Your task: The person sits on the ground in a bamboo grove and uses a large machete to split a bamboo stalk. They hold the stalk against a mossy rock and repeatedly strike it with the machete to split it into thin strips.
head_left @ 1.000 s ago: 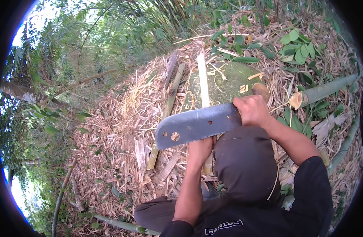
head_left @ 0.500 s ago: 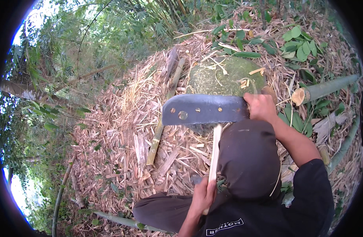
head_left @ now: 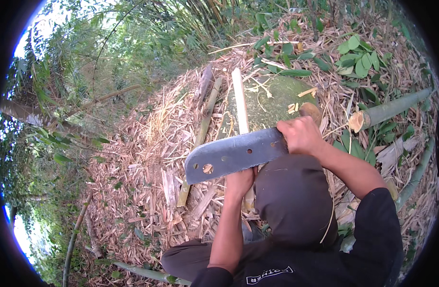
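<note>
My right hand point(head_left: 300, 136) is wrapped around the wooden handle point(head_left: 311, 112) of a broad cleaver-like machete. Its dark blade point(head_left: 217, 159), pierced by several holes, points left and lies across a pale split bamboo strip point(head_left: 239, 98). Just below the blade, my left hand point(head_left: 241, 182) is closed on that strip, its fingers partly hidden behind the metal. The strip's upper part reaches over a mossy green boulder point(head_left: 276, 98), and its lower end shows beside my knee point(head_left: 296, 196).
Small cut pieces point(head_left: 293, 108) lie on the boulder. A cut green bamboo pole point(head_left: 396, 107) is at the right, a thin bamboo stick point(head_left: 205, 122) left of the boulder. Dry chips and shavings point(head_left: 138, 182) cover the ground; leafy plants point(head_left: 360, 60) stand at the far right.
My left hand has moved up with the strip, whose upper end now extends far beyond the blade over the boulder. The machete has come nearer me and tilted, its tip end lower.
</note>
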Demonstrator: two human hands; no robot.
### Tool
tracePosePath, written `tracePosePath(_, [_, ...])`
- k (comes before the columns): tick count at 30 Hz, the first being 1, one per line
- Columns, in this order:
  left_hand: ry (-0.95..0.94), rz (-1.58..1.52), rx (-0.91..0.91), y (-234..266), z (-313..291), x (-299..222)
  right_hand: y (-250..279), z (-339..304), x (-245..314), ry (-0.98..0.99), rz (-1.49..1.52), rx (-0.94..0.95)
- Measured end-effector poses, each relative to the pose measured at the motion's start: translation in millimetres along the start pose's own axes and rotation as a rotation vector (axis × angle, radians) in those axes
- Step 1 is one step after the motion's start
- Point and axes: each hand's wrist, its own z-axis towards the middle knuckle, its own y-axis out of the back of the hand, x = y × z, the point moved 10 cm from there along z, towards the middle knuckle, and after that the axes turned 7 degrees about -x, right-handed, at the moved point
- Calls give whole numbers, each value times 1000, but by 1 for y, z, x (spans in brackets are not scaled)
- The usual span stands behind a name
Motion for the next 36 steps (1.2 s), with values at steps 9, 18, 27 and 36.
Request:
tracePosePath(9, [402,-299,173,-5,-150,22,-2,-23,-27,-152,-64,12])
tracePosePath(18, [502,-578,31,4,-34,12,-4,-2,-6,-34,-27,-30])
tracePosePath(27, [-37,106,-43,-11,5,-4,-1,0,-3,16,-42,46])
tracePosePath(36, [203,-3,33,1,-87,7,5,-16,-18,-155,-78,54])
